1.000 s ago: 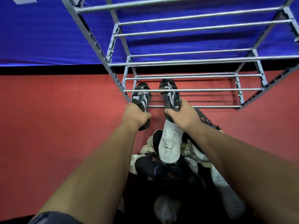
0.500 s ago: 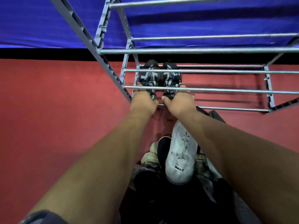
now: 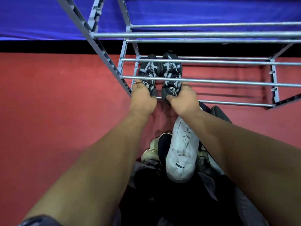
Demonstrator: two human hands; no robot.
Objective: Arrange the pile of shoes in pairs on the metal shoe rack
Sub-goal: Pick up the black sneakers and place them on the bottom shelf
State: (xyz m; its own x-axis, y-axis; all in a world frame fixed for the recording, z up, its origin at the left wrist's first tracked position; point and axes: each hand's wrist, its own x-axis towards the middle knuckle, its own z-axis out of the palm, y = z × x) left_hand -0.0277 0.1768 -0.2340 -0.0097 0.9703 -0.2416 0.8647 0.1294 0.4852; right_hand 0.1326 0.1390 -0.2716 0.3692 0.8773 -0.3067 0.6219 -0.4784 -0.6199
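Two black-and-white patterned sneakers lie side by side at the left end of the lowest shelf of the metal shoe rack [image 3: 211,82], toes pointing away from me. My left hand [image 3: 142,97] grips the heel of the left sneaker [image 3: 147,70]. My right hand [image 3: 182,98] grips the heel of the right sneaker [image 3: 171,69]. Rack bars cross over both shoes. Below my arms lies the pile of shoes [image 3: 162,160], with a white sneaker [image 3: 182,150] on top, sole end toward me.
The rack stands on a red floor [image 3: 57,111] against a blue wall with a black strip at its base. Its upper rails [image 3: 195,35] hang over my hands. The rest of the lowest shelf, to the right, holds no shoes.
Both hands pushed the two patterned sneakers deeper onto the lowest shelf and brought them side by side. My view has tilted down and nearer to the rack.
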